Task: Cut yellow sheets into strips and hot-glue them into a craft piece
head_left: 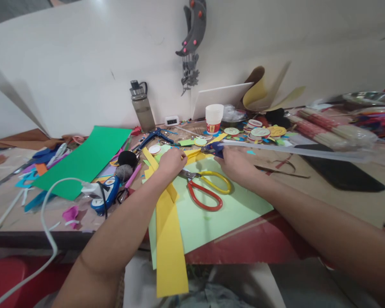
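My left hand (pixel 171 163) is closed, its fingers pinching a narrow yellow strip (pixel 194 155) that reaches toward my right hand. My right hand (pixel 232 162) is wrapped round a dark blue glue gun (pixel 214 148), whose nozzle points left at the strip. A long translucent glue stick (pixel 285 148) trails out behind it to the right. Scissors (pixel 208 191) with one red and one yellow handle lie below and between my hands on a pale green sheet (pixel 205 229). Under my left forearm, a wide yellow strip (pixel 170 252) hangs over the table's front edge.
A green sheet (pixel 86 160), pompoms (pixel 127 159) and a blue power strip (pixel 106 194) lie to the left. At the back stand a water bottle (pixel 143 107), a small clock (pixel 171 120) and stacked paper cups (pixel 213 117). A black tablet-like slab (pixel 340 169) lies right, near bundled sticks (pixel 324 128).
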`<move>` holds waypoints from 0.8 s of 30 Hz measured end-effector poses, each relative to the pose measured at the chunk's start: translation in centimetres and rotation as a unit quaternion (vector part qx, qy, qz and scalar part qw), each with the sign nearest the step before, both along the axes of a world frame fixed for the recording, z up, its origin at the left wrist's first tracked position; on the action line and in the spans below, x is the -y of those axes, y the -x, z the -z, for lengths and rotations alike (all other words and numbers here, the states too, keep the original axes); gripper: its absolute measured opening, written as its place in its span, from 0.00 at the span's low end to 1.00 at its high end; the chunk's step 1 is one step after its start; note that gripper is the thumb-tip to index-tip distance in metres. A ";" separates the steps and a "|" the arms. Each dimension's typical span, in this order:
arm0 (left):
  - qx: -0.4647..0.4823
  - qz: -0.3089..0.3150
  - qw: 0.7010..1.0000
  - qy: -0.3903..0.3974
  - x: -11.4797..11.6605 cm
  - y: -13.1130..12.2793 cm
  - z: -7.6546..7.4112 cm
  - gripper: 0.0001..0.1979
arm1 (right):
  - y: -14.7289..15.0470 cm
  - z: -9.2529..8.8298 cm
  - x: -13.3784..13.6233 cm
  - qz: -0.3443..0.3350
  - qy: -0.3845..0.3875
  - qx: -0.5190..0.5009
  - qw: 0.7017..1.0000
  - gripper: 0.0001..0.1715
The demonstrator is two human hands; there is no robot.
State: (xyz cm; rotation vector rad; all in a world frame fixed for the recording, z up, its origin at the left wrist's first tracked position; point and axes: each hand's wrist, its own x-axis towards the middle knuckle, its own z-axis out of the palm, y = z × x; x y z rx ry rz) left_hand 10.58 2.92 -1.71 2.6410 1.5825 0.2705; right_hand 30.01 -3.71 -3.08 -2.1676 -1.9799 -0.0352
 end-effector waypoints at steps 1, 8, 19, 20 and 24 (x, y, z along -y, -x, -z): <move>0.005 0.004 1.000 0.002 0.0 0.0 0.0 0.14 | 0.2 -0.1 0.0 -0.007 0.006 -0.012 1.000 0.18; 0.015 0.011 1.000 0.002 -0.3 0.3 0.4 0.14 | 0.0 0.3 0.0 -0.073 -0.002 -0.162 0.984 0.17; 0.036 0.030 0.999 -0.024 -0.6 0.7 0.9 0.14 | -6.7 -3.4 3.5 0.119 -0.039 -0.235 0.964 0.15; 0.037 0.034 0.998 -0.024 -0.6 0.7 1.0 0.14 | -7.7 -3.3 4.1 0.133 -0.036 -0.242 0.960 0.15; 0.026 0.040 0.998 -0.027 -0.7 0.8 1.1 0.14 | -10.9 -2.0 5.9 0.194 -0.033 -0.253 0.947 0.15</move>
